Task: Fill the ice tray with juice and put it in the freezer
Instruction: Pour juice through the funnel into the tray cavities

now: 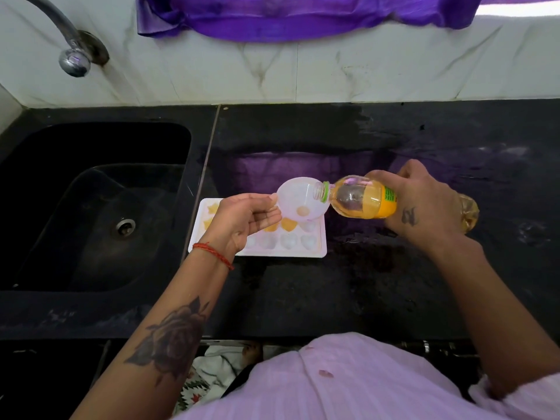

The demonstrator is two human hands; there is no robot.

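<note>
White ice tray (318, 253) with orange-filled hearts and stars; translucent funnel (295, 197); clear bottle (360, 198) of orange juice, yellow label, green neck ring. Black counter (348, 298) and sink (91, 192). Purple cloth (288, 16), white marbled wall (394, 71), red wrist thread (212, 251).

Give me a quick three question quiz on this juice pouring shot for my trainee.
1. True or false: the juice bottle is tilted with its mouth over the funnel.
2. Which hand holds the funnel above the ice tray?
3. The sink lies on which side of the tray: A left, B right?

Key: 1 true; 2 the left hand, while the right hand grips the bottle; 3 A.
</note>
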